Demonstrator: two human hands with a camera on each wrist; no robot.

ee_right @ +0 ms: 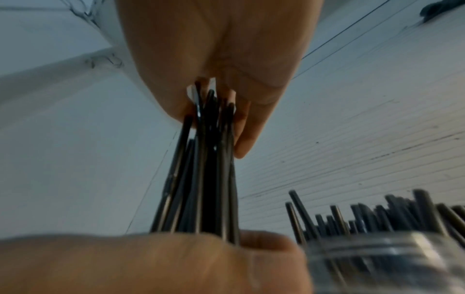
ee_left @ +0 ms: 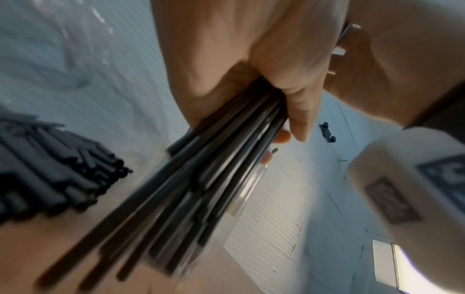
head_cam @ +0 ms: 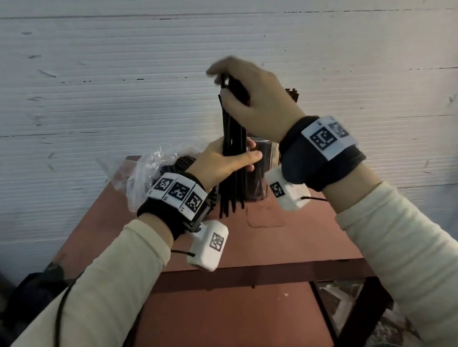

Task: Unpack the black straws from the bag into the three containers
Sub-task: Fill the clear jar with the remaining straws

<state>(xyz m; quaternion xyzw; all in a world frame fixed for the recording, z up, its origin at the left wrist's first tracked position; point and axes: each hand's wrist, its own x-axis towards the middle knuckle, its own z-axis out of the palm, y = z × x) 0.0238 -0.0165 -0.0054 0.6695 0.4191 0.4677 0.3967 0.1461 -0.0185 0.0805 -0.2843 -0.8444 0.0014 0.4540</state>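
A bundle of black straws (head_cam: 232, 131) stands upright above the table. My left hand (head_cam: 229, 161) grips its middle, and my right hand (head_cam: 243, 94) pinches its top ends. In the left wrist view my left hand's fingers (ee_left: 297, 111) wrap the bundle (ee_left: 201, 189). The right wrist view has my right hand (ee_right: 226, 79) closed on the straw tops (ee_right: 206, 169). A clear plastic bag (head_cam: 144, 167) with more black straws (ee_left: 50, 169) lies left of the bundle. Just behind the bundle stands a clear container (head_cam: 267, 165) holding straws (ee_right: 377, 216). Other containers are hidden.
A reddish-brown table (head_cam: 261, 242) carries everything, with a dark front rail (head_cam: 251, 276). A white ribbed wall (head_cam: 201, 30) rises right behind it. A dark object (head_cam: 32, 292) sits low at the left. Both wrists wear bands and white camera boxes (head_cam: 208, 246).
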